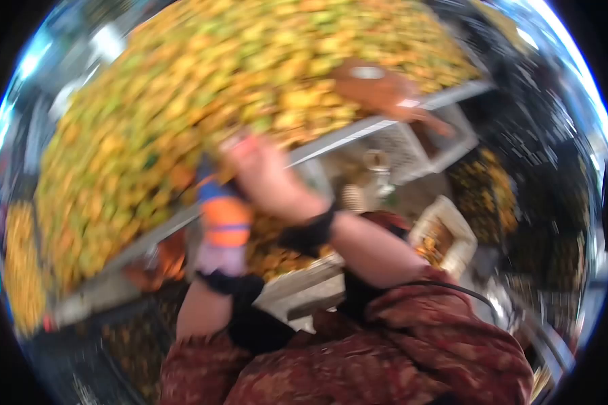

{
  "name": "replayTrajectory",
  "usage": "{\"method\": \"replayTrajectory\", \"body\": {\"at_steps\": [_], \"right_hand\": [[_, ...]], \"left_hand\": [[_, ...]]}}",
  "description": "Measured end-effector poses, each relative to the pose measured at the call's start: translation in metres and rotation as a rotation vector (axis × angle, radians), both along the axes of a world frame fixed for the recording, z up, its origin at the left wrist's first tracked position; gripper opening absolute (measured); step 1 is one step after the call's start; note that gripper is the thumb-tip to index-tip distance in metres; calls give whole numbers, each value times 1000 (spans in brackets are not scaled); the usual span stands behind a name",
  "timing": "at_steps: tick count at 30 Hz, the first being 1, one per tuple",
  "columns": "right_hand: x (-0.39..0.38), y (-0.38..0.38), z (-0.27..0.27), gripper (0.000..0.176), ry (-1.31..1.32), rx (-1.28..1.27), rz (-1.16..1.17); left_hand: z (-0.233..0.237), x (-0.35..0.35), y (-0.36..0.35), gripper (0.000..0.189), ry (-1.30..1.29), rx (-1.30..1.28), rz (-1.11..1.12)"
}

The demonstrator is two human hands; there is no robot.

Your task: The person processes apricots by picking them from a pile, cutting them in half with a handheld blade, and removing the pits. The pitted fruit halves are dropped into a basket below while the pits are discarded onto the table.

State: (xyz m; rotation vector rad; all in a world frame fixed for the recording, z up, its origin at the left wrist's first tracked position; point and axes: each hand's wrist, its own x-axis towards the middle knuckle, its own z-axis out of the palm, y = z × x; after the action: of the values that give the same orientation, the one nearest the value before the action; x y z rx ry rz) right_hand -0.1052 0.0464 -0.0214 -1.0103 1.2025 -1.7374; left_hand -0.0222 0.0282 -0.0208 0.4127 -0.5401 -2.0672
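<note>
A large heap of small yellow-orange pieces (250,67), like fruit but too blurred to name, spreads beyond my hands. My left hand (224,219), in an orange and blue glove or wrap, is over the near edge of the heap. Close beside it, almost touching, my right hand (267,175) reaches in from the right with a black band at its wrist. Motion smears the fingers of both hands, and whatever they may hold cannot be made out.
A pale rail (351,138) borders the heap's near side. A brown-orange pan-like object (371,88) lies on the heap's right part. Near me are a white perforated crate (409,158), a white container (463,236) with orange pieces, and a wooden board (304,287).
</note>
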Motion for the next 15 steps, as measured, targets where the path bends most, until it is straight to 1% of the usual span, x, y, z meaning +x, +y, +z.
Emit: {"method": "replayTrajectory", "body": {"at_steps": [1, 2, 3, 4, 5, 6, 7, 8, 10, 11, 12, 13, 15], "right_hand": [[-15, 23, 37, 25, 760, -29, -233], [-17, 17, 53, 24, 256, 116, -145], [-24, 24, 73, 23, 145, 171, -191], [-35, 17, 70, 26, -122, 14, -194], [-35, 19, 84, 34, -218, 56, -260], [-39, 18, 88, 42, -344, -13, -114], [-40, 17, 90, 46, -566, -2, -88], [-39, 17, 92, 46, -589, -15, -83], [-34, 15, 94, 46, -605, -17, -87], [-33, 16, 95, 46, -579, -83, -44], [-32, 15, 96, 45, -553, -148, 0], [-31, 15, 95, 45, -553, -144, 0], [-29, 12, 92, 44, -516, -182, 49]], "left_hand": [[-27, 8, -16, 35, 120, 202, -26], [7, 9, -3, 50, 86, 129, 18], [15, 9, 1, 47, -7, 93, 45], [27, 9, 3, 44, -184, 203, 105], [36, 8, 9, 43, -84, 203, 72], [35, 8, 10, 44, -162, 213, 63], [32, 6, 11, 45, -241, 226, 41], [29, 5, 11, 45, -236, 236, 53], [22, 2, 10, 49, -210, 242, 8], [20, -1, 12, 49, -205, 242, 9], [22, -4, 15, 49, -251, 222, 36], [25, -5, 18, 50, -299, 203, 61], [26, -6, 19, 48, -303, 223, 27]]}}
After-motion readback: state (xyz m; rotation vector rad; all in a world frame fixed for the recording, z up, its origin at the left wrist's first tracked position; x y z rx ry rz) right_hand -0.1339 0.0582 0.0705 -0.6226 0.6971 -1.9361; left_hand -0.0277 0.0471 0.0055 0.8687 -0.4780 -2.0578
